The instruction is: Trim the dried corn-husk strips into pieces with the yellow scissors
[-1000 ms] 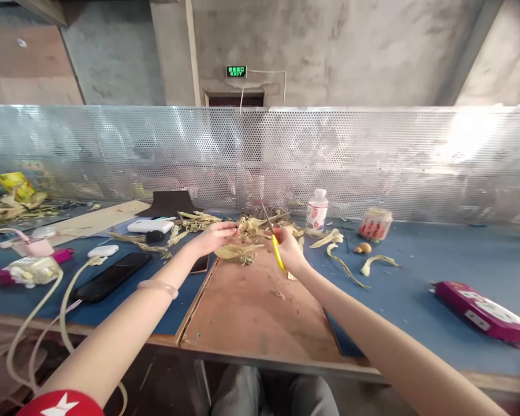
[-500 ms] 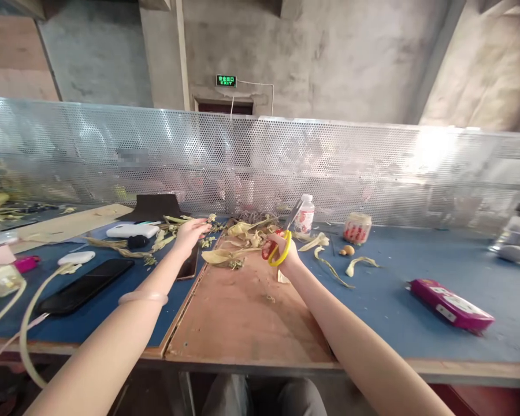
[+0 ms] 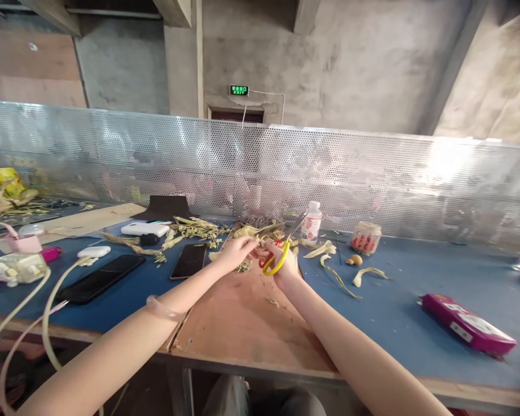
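Observation:
My right hand [image 3: 288,269] is closed around a pair of scissors [image 3: 283,260] with yellow and red handles; the blades point up and to the right. Close beside it, my left hand [image 3: 239,252] has its fingers pinched together near the red handle. Whatever those fingertips hold, if anything, is too small to make out. Under and behind both hands lie dried, yellowish husk-like plant pieces [image 3: 247,230] on a brown board [image 3: 229,323]. Left of the board, a heap of short cut dried plant pieces [image 3: 199,228] rests on the blue table top.
Phones [image 3: 189,261] [image 3: 101,278] lie at the left near cables and a white device [image 3: 144,229]. A white bottle [image 3: 312,222], a glass jar [image 3: 366,238] and dried strips [image 3: 340,277] are to the right, with a magenta case [image 3: 467,323]. A perforated metal screen [image 3: 372,179] stands behind.
My left hand has moved right, from the heap of cut pieces to beside my right hand. My right hand still grips the scissors. The view has shifted slightly left.

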The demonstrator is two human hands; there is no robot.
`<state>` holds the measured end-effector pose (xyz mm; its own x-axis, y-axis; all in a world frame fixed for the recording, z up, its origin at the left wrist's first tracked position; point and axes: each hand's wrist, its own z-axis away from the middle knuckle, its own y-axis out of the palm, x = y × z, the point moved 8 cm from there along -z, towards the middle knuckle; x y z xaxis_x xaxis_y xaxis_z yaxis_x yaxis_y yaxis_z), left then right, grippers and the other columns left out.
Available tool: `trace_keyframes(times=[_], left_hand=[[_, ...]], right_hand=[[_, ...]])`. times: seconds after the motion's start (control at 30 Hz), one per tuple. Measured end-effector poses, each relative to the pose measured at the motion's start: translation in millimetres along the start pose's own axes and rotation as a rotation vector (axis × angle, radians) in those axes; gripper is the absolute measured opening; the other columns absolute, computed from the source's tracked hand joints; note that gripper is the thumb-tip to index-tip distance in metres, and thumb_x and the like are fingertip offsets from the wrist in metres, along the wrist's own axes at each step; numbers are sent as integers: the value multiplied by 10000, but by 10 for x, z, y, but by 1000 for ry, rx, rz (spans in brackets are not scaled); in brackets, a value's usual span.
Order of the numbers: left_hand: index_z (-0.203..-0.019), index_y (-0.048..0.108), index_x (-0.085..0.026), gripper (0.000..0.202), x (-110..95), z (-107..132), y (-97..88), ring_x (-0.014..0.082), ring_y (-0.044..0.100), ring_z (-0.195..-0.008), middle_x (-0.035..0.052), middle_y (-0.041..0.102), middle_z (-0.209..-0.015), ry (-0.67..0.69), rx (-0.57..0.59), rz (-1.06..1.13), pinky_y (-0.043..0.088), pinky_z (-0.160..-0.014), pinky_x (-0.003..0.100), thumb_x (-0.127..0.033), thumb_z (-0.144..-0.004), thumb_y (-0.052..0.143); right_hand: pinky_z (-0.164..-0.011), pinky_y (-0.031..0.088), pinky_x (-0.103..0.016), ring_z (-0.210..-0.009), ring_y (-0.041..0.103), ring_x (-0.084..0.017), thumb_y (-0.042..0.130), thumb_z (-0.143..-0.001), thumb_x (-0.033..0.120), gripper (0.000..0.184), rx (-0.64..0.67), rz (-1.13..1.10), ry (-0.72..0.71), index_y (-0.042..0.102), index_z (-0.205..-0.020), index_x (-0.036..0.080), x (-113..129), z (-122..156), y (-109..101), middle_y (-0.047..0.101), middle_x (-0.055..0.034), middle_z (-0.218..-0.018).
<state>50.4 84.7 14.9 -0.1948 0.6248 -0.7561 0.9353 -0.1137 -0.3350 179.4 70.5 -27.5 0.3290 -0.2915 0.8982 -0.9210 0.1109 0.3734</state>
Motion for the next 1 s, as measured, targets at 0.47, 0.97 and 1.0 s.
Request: trace_keyframes(times=[0.47, 0.97, 1.0], left_hand=[[-1072, 474, -190, 276, -227, 9, -690, 146, 546, -613, -22, 551, -631, 180, -436, -66, 415, -615, 271, -365, -862, 516], [-1137, 405, -195, 287, -422, 90, -676, 150, 554, -651, 0, 544, -700, 328, -381, -255, 424, -653, 288, -388, -931, 352], [-1140, 404, -196, 292, -415, 92, -671, 153, 557, -662, 2, 545, -703, 328, -380, -248, 425, -659, 290, -393, -932, 346]], right_hand=[[-754, 412, -375, -920, 570, -267, 553, -715, 444, 334, -35, 1026, -390, 477, -940, 210, 407, 5, -204, 616, -89, -989], [-707, 423, -279, -1007, 554, -223, 521, -766, 298, 328, -65, 1509, -588, 465, -1068, 185, 525, 136, -56, 613, -93, -1061], [-702, 424, -277, -998, 558, -222, 520, -770, 301, 329, -65, 1526, -582, 464, -1073, 185, 520, 143, -47, 615, -94, -1055]])
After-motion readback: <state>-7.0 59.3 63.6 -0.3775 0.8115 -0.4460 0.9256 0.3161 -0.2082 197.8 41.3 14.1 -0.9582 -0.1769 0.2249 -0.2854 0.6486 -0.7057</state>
